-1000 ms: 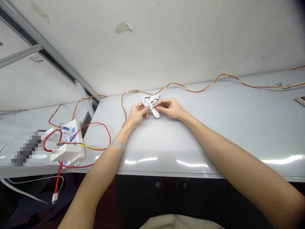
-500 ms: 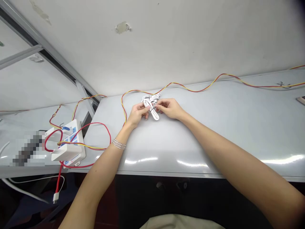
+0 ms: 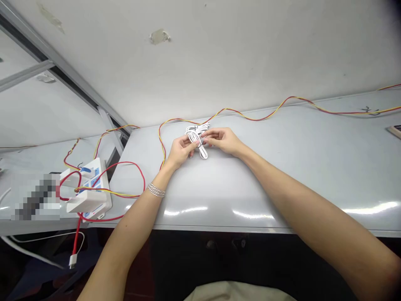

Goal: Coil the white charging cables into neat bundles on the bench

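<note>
A looped white cable (image 3: 203, 154) is pinched between the thumb and fingers of my left hand (image 3: 179, 153). Around its middle runs a thin black twist tie (image 3: 201, 145). From the other side my right hand (image 3: 228, 141) closes thumb and forefinger at the tie; the fingertips partly cover its end. Just behind, more coiled white cable (image 3: 205, 126) with a dark tie lies on the grey desk (image 3: 250, 184) near the wall. Whether the two coils touch, I cannot tell.
At left a white power strip (image 3: 105, 184) carries plugged-in chargers (image 3: 87, 202). A red cable (image 3: 144, 179) loops over the desk there. Red-and-yellow wire (image 3: 257, 120) runs along the back wall (image 3: 250, 54). Black ties (image 3: 371, 110) lie far right.
My right fingers have shifted slightly left, closer over the tie on the cable. The left hand keeps its hold, and the view has moved a little.
</note>
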{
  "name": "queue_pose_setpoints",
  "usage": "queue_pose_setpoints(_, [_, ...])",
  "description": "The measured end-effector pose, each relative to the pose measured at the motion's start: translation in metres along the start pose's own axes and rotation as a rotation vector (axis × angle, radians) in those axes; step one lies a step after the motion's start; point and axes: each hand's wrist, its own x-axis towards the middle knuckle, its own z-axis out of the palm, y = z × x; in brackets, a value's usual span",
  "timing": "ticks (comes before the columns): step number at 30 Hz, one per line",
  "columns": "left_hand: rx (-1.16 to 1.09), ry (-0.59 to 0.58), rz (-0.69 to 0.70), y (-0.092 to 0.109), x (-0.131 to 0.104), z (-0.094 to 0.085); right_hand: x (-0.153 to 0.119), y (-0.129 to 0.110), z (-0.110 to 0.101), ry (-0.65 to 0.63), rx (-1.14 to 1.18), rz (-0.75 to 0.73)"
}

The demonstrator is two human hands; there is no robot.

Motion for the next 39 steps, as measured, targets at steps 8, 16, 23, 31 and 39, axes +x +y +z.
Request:
queue_pose_setpoints(8, [0.013, 0.015, -0.007, 0.001, 0.000, 0.000, 0.000, 0.002, -0.001, -0.005, -0.011, -0.031])
queue_pose_setpoints(16, [0.030, 0.016, -0.043, 0.000, 0.001, 0.000, 0.001, 0.005, -0.001, 0.016, -0.064, -0.085])
queue_pose_setpoints(23, [0.055, 0.023, -0.113, 0.000, 0.003, 0.001, -0.002, 0.005, 0.003, 0.077, -0.287, -0.190])
queue_pose_setpoints(31, [-0.016, 0.039, -0.131, -0.001, 0.003, -0.005, -0.007, 0.002, 0.021, 0.124, -0.643, -0.583])
queue_pose_setpoints(39, [-0.112, 0.042, -0.138, 0.000, 0.003, -0.008, -0.007, 0.003, 0.026, 0.084, -0.899, -0.733])
